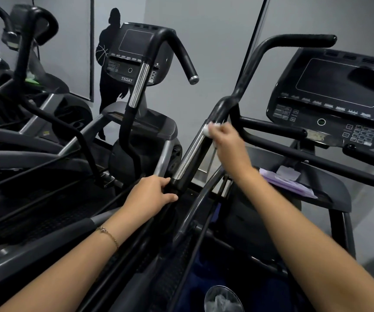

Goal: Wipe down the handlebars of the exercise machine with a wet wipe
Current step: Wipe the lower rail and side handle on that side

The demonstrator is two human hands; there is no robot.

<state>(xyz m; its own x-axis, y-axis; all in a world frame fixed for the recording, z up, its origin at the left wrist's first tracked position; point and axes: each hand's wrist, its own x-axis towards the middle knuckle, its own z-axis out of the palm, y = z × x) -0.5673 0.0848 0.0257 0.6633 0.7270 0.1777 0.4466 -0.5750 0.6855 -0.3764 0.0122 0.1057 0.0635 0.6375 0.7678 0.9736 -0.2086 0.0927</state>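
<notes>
Left hand [152, 194] grips handlebar [188, 158] base, right hand [229, 140] pinches wipe [206, 129] against it, console [330, 97] beside.

Subject is wearing one item: a thin gold-coloured chain bracelet [107, 235] with a small ornament, sitting at the wrist of the left hand [152, 194]. Left forearm [69, 269] and right forearm [305, 224] are showing bare.

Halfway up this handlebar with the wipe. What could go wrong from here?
1. The left hand grips the handlebar low down, at its black collar; if the bar swings, the fingers could get pinched.
2. The right hand holds the wet wipe bunched small against one side of the bar, so the far side may be missed.
3. The purple wipes pack lies beside the right forearm and could be knocked off.
</notes>
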